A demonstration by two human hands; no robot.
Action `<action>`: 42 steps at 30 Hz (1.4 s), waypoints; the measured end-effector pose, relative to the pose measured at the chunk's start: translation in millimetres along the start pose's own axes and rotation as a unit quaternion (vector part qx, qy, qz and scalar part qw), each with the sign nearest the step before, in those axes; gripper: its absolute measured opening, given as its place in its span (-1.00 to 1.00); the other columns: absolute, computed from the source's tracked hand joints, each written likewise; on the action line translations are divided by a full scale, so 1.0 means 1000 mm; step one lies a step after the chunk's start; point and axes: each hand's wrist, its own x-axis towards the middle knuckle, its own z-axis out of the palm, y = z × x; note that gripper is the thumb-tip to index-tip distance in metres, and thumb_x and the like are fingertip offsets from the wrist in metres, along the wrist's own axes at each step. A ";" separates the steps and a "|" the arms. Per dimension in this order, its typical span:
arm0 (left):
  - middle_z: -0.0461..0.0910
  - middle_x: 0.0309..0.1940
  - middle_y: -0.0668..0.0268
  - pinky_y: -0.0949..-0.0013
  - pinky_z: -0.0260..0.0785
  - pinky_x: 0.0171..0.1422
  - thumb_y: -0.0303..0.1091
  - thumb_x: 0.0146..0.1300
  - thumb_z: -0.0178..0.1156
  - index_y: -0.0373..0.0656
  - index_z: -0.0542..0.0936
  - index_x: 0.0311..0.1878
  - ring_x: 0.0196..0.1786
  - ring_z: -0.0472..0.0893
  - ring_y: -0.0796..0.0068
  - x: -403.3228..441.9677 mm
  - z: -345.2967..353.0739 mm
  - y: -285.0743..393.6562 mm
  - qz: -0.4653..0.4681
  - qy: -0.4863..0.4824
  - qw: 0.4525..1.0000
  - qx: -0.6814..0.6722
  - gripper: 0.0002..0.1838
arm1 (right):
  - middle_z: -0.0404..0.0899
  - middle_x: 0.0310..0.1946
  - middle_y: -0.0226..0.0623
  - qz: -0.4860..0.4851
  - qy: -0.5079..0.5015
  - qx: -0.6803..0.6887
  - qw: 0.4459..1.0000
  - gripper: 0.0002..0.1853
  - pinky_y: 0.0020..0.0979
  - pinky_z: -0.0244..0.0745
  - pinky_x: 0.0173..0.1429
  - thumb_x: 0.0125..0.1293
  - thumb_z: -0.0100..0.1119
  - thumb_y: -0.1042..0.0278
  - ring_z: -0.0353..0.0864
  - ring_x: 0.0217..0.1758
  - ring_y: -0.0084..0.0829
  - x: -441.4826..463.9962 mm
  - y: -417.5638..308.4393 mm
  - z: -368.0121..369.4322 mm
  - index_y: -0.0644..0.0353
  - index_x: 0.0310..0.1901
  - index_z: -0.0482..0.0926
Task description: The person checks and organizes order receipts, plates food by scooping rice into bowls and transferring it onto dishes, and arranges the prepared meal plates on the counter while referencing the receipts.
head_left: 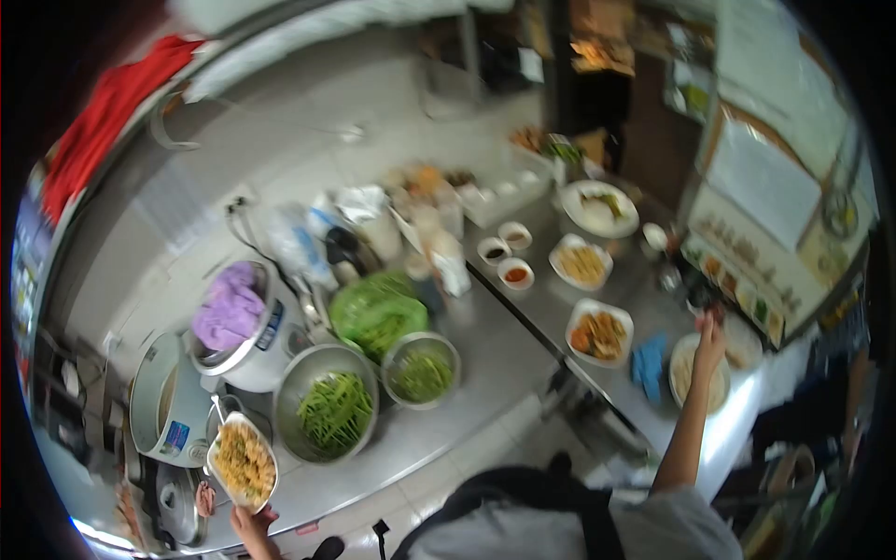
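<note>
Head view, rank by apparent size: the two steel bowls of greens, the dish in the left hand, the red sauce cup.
1. Left steel bowl
2. Right steel bowl and held dish: too alike, shapes differ
3. Red sauce cup

Glossy metal counter [504, 359]; matt purple cloth [229, 306].

The person wears a light grey top [663, 527] with a short sleeve [674, 504] that leaves the right forearm [689, 434] bare. A wide black strap [602, 525] runs over the grey cloth on one side, and a black band [504, 479] curves across the upper part. The left hand [254, 525] and right hand [711, 347] are ungloved. Two dark, rounded shoe tips [560, 462] show below, too small for detail. No lettering is legible on the clothing.
</note>
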 end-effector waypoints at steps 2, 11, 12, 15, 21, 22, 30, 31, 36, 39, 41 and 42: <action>0.53 -0.37 0.11 0.34 0.46 -0.41 -0.09 0.35 -0.05 -0.31 0.32 0.05 -0.48 0.54 0.36 -0.017 0.047 0.008 0.009 -0.059 0.998 0.019 -0.56 | 0.63 -0.09 -0.25 -0.017 -0.041 0.097 0.994 -0.58 -0.49 0.36 0.08 0.42 -0.03 0.15 0.54 -0.07 -0.52 0.018 0.014 -0.034 0.38 0.03 0.55; 0.56 -0.24 0.10 0.34 0.48 -0.34 -0.25 0.29 -0.08 -0.43 0.38 0.08 -0.42 0.57 0.38 -0.112 0.279 -0.006 -0.063 -0.349 0.932 0.071 -0.57 | 0.65 -0.22 -0.21 -0.007 -0.219 -0.082 0.972 -0.73 -0.41 0.43 -0.03 0.36 -0.05 0.32 0.62 -0.14 -0.42 0.039 0.025 -0.017 0.15 -0.02 0.60; 0.57 -0.25 0.10 0.35 0.48 -0.36 -0.26 0.29 -0.09 -0.43 0.39 0.07 -0.45 0.57 0.38 -0.118 0.297 -0.012 -0.068 -0.377 0.921 0.072 -0.58 | 0.65 -0.23 -0.19 -0.040 -0.250 -0.081 0.964 -0.73 -0.38 0.44 -0.04 0.34 -0.04 0.34 0.63 -0.14 -0.35 0.042 0.037 -0.003 0.15 -0.02 0.59; 0.58 -0.29 0.13 0.39 0.50 -0.42 -0.30 0.30 -0.13 -0.43 0.41 0.04 -0.55 0.55 0.39 -0.141 0.348 -0.031 -0.089 -0.451 0.886 0.066 -0.60 | 0.65 -0.25 -0.18 -0.026 -0.380 -0.093 0.920 -0.71 -0.28 0.46 -0.03 0.28 -0.05 0.36 0.63 -0.15 -0.18 0.042 0.038 0.038 0.16 -0.02 0.57; 0.59 -0.38 0.12 0.38 0.52 -0.42 -0.36 0.29 -0.18 -0.41 0.42 0.00 -0.57 0.56 0.41 -0.176 0.403 -0.058 -0.100 -0.478 0.871 0.059 -0.65 | 0.64 -0.29 -0.18 -0.105 -0.341 -0.180 0.917 -0.75 -0.15 0.47 -0.04 0.28 -0.02 0.24 0.58 -0.19 -0.06 0.000 0.079 0.105 0.14 -0.14 0.59; 0.58 -0.39 0.11 0.39 0.51 -0.37 -0.33 0.30 -0.18 -0.40 0.43 -0.03 -0.52 0.56 0.44 -0.179 0.408 -0.059 -0.104 -0.484 0.866 0.069 -0.65 | 0.63 -0.31 -0.17 -0.144 -0.302 -0.155 0.930 -0.76 -0.14 0.47 -0.05 0.27 -0.01 0.25 0.58 -0.22 -0.05 -0.006 0.087 0.105 0.13 -0.16 0.59; 0.60 -0.35 0.13 0.40 0.52 -0.38 -0.36 0.30 -0.22 -0.39 0.41 0.01 -0.53 0.56 0.46 -0.166 0.444 -0.087 -0.108 -0.490 0.861 0.085 -0.64 | 0.57 -0.36 -0.11 -0.156 -0.510 -0.260 0.805 -0.81 -0.18 0.47 -0.04 0.16 0.06 0.31 0.57 -0.25 -0.08 -0.009 0.089 0.069 0.09 -0.23 0.60; 0.60 -0.34 0.13 0.40 0.52 -0.38 -0.37 0.29 -0.23 -0.40 0.41 0.03 -0.52 0.56 0.45 -0.165 0.450 -0.087 -0.104 -0.493 0.859 0.088 -0.63 | 0.58 -0.35 -0.10 -0.144 -0.521 -0.252 0.803 -0.81 -0.18 0.47 -0.05 0.18 0.06 0.29 0.57 -0.25 -0.09 -0.008 0.086 0.065 0.10 -0.23 0.61; 0.60 -0.27 0.11 0.42 0.52 -0.37 -0.39 0.28 -0.23 -0.43 0.38 0.10 -0.49 0.59 0.41 -0.157 0.483 -0.086 -0.081 -0.514 0.848 0.100 -0.59 | 0.59 -0.25 -0.03 0.047 -0.494 -0.089 0.864 -0.74 -0.17 0.47 -0.09 0.29 -0.01 0.24 0.59 -0.22 -0.07 0.004 0.056 0.083 0.08 -0.07 0.58; 0.59 -0.23 0.09 0.45 0.51 -0.41 -0.41 0.28 -0.20 -0.45 0.38 0.08 -0.51 0.61 0.41 -0.161 0.505 -0.079 -0.080 -0.520 0.847 0.071 -0.61 | 0.59 -0.21 0.02 0.148 -0.459 -0.012 0.876 -0.70 -0.15 0.46 -0.10 0.33 -0.06 0.27 0.59 -0.20 -0.02 0.003 0.040 0.110 0.11 0.03 0.52; 0.58 -0.22 0.09 0.47 0.50 -0.40 -0.40 0.29 -0.20 -0.46 0.37 0.10 -0.51 0.61 0.43 -0.160 0.518 -0.082 -0.086 -0.541 0.834 0.072 -0.60 | 0.59 -0.23 0.04 0.030 -0.451 -0.059 0.890 -0.68 -0.15 0.46 -0.12 0.33 -0.09 0.33 0.58 -0.21 0.02 -0.002 0.046 0.130 0.15 0.08 0.47; 0.58 -0.21 0.10 0.48 0.50 -0.40 -0.39 0.29 -0.20 -0.46 0.36 0.11 -0.51 0.61 0.43 -0.160 0.526 -0.083 -0.087 -0.555 0.825 0.070 -0.59 | 0.59 -0.25 0.05 0.000 -0.463 -0.072 0.883 -0.68 -0.14 0.46 -0.12 0.32 -0.09 0.35 0.58 -0.22 0.04 0.000 0.044 0.135 0.17 0.07 0.47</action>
